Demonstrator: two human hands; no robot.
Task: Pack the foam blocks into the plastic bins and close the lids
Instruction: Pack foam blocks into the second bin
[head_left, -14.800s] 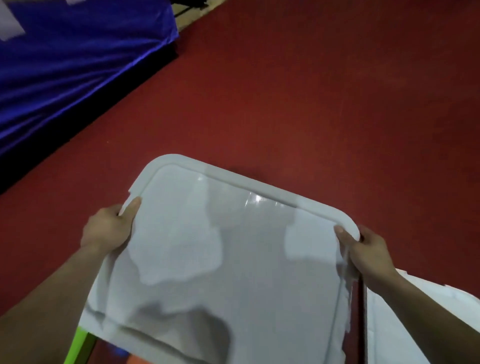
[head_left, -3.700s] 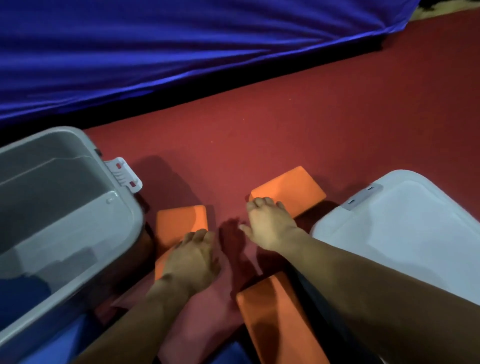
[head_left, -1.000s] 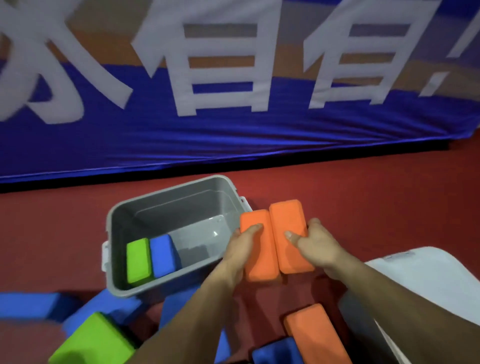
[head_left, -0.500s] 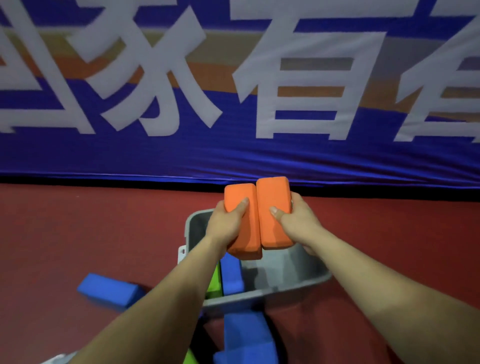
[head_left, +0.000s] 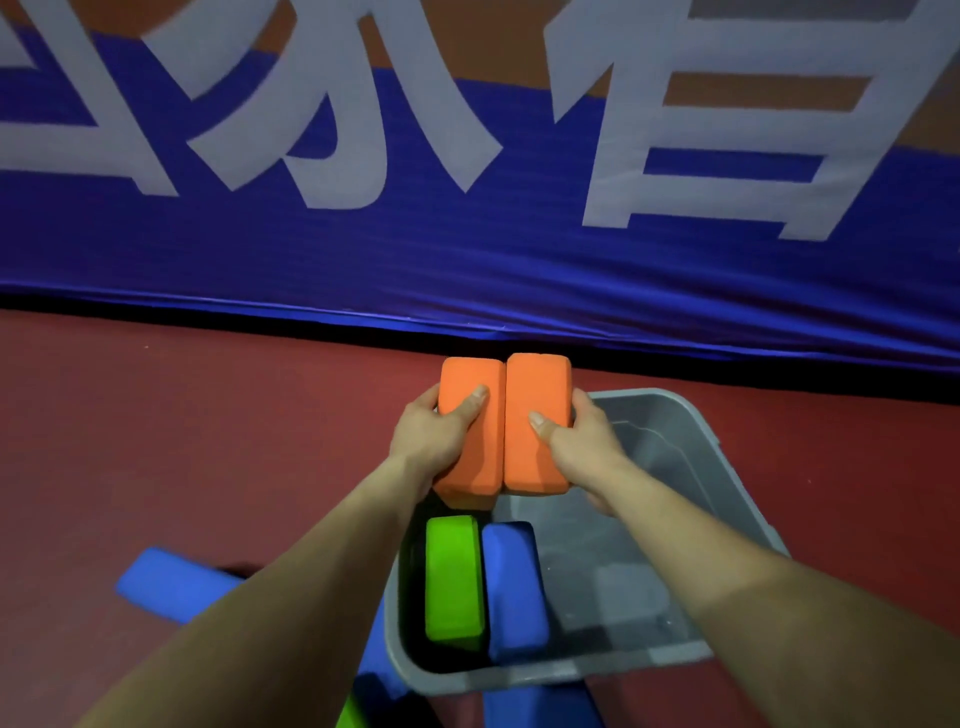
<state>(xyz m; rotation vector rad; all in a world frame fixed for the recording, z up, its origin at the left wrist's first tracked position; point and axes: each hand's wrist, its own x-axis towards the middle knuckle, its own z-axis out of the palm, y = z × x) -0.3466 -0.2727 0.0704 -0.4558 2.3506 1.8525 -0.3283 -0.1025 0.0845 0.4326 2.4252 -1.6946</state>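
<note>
Left hand (head_left: 434, 439) grips one orange foam block (head_left: 467, 467). Right hand (head_left: 579, 449) grips the second orange foam block (head_left: 537, 467). The two are pressed flank to flank, probably so they go in together. They hang over the far left end of the grey bin (head_left: 748, 512), beyond the green block (head_left: 454, 582) and blue block (head_left: 514, 592) standing inside. Half a second earlier the pair was held higher.

The dark red floor (head_left: 182, 441) filled the lower half of the frame. A grey plastic bin (head_left: 519, 680) stood on it at lower centre-right. A blue foam block (head_left: 171, 582) lay at lower left. Another blue block (head_left: 540, 712) and a green block (head_left: 353, 716) showed at the bottom edge, near the bin.
</note>
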